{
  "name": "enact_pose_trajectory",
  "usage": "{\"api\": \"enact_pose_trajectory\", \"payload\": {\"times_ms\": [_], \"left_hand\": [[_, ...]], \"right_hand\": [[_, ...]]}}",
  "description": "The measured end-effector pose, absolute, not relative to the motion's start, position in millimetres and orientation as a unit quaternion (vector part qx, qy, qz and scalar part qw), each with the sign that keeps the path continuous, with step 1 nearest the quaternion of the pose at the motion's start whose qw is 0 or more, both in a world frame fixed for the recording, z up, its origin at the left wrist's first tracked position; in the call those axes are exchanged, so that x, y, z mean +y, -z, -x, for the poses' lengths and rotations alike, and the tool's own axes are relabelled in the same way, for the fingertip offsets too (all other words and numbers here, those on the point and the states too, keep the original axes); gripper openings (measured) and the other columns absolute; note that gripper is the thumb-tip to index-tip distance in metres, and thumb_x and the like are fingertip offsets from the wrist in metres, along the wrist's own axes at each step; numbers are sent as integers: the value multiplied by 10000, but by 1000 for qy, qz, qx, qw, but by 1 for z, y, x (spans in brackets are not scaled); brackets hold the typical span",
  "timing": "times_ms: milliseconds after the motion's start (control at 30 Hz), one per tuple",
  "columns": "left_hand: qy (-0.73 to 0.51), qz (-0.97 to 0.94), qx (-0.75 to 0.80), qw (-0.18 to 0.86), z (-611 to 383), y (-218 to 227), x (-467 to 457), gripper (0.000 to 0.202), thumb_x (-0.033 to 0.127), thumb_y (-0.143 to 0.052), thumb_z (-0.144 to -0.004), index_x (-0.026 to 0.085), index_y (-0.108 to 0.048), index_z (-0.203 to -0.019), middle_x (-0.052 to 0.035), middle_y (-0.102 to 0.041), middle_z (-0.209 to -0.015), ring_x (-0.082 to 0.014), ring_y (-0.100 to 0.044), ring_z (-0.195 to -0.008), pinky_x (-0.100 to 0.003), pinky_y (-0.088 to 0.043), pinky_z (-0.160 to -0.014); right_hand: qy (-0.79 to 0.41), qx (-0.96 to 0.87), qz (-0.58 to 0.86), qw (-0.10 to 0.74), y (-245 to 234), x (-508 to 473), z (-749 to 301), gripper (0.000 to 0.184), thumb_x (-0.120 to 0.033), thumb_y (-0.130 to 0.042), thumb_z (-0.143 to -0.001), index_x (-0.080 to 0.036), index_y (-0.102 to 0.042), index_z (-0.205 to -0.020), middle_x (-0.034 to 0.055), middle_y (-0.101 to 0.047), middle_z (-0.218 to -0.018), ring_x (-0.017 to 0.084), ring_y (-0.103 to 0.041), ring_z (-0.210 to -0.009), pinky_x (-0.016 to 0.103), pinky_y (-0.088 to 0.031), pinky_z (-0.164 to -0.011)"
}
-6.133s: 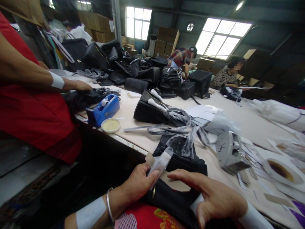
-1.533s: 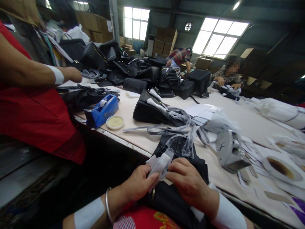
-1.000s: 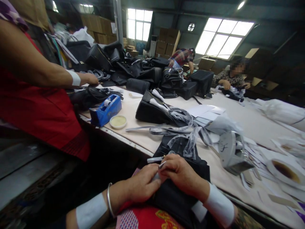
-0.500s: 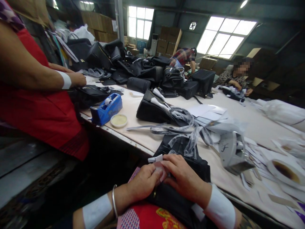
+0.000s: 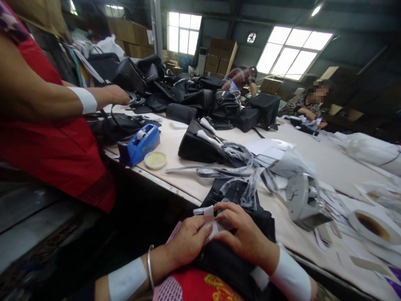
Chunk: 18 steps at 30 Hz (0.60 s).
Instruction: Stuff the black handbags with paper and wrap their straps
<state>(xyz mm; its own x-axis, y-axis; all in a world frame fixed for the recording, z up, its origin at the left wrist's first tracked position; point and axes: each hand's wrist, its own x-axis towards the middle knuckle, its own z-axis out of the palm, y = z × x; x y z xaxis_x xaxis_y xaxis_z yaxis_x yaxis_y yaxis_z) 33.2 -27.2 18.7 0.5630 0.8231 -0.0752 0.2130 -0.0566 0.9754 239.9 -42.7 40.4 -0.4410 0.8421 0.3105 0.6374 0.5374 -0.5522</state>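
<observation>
My left hand (image 5: pixel 188 236) pinches a small white strip of paper or film (image 5: pixel 209 214) between thumb and fingers. It is folded round a part on the black bag (image 5: pixel 230 265), and that part is hidden. From the other side my right hand (image 5: pixel 244 232) curls over the same strip, its fingertips on it. The bag lies across my lap and leans onto the table edge, with straps in clear plastic film (image 5: pixel 252 186) on its upper part. A pale tab shows at the left of the strip.
On the table (image 5: pixel 184 184) are a blue tape dispenser (image 5: pixel 139 144), a round dish (image 5: pixel 155 160), another black bag (image 5: pixel 200 144), a grey dispenser (image 5: pixel 305 200) and a tape roll (image 5: pixel 372 228). Black bags are heaped behind. A co-worker in a red apron (image 5: pixel 59 154) stands at left.
The white strip now stands up more visibly between my hands, and my right fingers have spread slightly. The co-worker's hand at left has moved right and lifted a black strap.
</observation>
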Motion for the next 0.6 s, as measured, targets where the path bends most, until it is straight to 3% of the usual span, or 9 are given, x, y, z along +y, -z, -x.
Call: {"api": "enact_pose_trajectory", "payload": {"times_ms": [133, 200, 333, 400, 600], "left_hand": [[-278, -718, 375, 517, -32, -19, -26, 332, 346, -455, -984, 165, -724, -913, -59, -698, -928, -190, -622, -862, -285, -464, -817], [-275, -739, 377, 486, -32, -16, -26, 324, 346, -456, -980, 174, -729, -969, -77, -695, -979, -212, -618, -930, -315, -464, -873], [-281, -753, 371, 465, -32, -8, -27, 310, 297, -452, -965, 183, -714, -1084, -98, -695, -1069, -232, -602, -1028, -359, -441, -976], [-274, -748, 382, 468, -31, -7, -26, 306, 297, -447, -956, 162, -713, -1022, -98, -695, -1003, -228, -605, -966, -355, -457, -931], [-244, -721, 360, 540, -29, -16, -21, 307, 379, -487, -950, 149, -679, -883, -34, -666, -859, -168, -569, -793, -269, -430, -743]], "right_hand": [[-204, -824, 471, 239, -64, -26, -237, 444, -246, -751, -829, -172, -577, -1231, 127, -661, -1189, 262, -616, -1090, 421, -476, -947], [-224, -834, 467, 191, -70, -18, -231, 506, -230, -774, -803, -174, -586, -1269, 107, -689, -1164, 257, -629, -1061, 404, -458, -944], [-289, -827, 466, 125, -70, -6, -220, 43, -138, -714, -809, -177, -703, -823, -1, -698, -806, 157, -635, -784, 269, -434, -742], [-288, -823, 472, 130, -64, -3, -216, 162, -119, -679, -825, -165, -646, -674, -27, -629, -679, 120, -580, -676, 252, -387, -673], [-137, -861, 451, 192, -43, -14, -211, 155, -121, -624, -846, -153, -608, -696, 11, -611, -705, 156, -539, -727, 324, -324, -734]]}}
